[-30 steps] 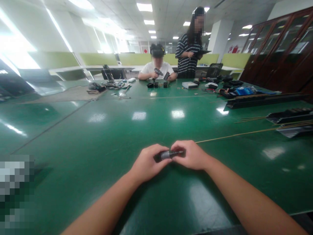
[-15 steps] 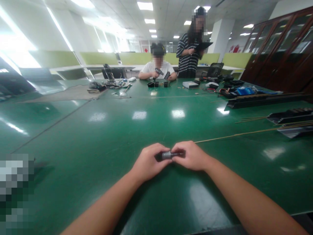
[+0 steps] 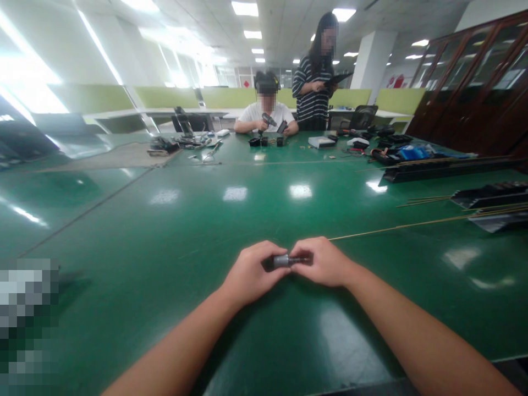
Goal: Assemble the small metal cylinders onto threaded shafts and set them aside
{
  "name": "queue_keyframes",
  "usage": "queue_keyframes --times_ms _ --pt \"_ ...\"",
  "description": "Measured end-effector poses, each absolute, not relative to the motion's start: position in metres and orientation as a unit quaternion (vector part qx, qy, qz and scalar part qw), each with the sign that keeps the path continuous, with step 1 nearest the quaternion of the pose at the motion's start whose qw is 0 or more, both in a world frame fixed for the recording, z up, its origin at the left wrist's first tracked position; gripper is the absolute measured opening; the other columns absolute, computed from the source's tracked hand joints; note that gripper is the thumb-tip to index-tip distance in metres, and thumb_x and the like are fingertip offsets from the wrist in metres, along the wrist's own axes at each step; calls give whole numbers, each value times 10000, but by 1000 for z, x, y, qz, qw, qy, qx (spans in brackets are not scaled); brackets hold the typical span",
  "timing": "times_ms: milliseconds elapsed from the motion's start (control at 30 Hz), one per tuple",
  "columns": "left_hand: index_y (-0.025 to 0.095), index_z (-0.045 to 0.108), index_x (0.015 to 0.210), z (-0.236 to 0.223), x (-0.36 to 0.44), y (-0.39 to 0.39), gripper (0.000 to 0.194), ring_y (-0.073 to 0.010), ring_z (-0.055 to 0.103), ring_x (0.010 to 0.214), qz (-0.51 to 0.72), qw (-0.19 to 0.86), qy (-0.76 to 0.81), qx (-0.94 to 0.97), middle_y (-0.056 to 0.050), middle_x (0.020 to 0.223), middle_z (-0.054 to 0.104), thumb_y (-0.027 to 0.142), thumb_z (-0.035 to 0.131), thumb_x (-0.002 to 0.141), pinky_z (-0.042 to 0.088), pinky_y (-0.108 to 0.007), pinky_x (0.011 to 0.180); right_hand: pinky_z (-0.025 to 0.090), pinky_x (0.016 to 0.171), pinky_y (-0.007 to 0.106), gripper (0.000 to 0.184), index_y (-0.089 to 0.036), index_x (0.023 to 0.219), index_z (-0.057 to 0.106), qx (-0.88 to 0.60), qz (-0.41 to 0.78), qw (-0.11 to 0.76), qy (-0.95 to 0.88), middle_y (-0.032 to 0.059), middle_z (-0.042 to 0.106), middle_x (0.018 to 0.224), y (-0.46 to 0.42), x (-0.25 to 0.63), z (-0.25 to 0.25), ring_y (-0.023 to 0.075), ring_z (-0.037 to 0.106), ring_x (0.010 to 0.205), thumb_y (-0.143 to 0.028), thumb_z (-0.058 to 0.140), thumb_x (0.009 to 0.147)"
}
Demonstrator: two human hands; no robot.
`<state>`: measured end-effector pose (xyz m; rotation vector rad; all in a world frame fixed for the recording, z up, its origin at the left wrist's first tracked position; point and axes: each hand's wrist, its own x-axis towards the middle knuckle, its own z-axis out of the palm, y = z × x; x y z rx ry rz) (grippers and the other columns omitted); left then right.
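Between my two hands, low over the green table (image 3: 198,220), is a small grey metal cylinder (image 3: 281,260) lying sideways. My left hand (image 3: 254,270) is closed round its left end, thumb and forefinger on either side. A thin dark shaft (image 3: 300,260) extends from the cylinder's right end, and my right hand (image 3: 319,263) pinches it near the join. The exact kind of part cannot be made out, and its left end is partly hidden in my left palm.
Thin brass-coloured rods (image 3: 383,226) reach from the right towards my right hand. Dark metal channels (image 3: 501,220) lie at the right edge. Across the table a seated person (image 3: 266,115) holds a power drill (image 3: 269,120); a standing person (image 3: 313,88) holds a dark clipboard (image 3: 339,80).
My hands and the metal part have hardly moved. The standing person across the table has shifted slightly to the left, with the clipboard.
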<state>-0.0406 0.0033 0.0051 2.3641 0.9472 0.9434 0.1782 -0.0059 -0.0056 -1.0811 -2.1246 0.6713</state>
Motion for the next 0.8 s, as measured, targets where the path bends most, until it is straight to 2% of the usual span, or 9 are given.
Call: queue_keyframes --times_ms 800 --pt "215 707 986 6 -41 3 221 -150 660 836 335 209 348 850 -17 925 718 315 759 795 503 -270 783 452 651 237 66 -188 837 706 -423 247 317 -812 9 721 776 -8 178 -2 145 643 698 -185 688 774"
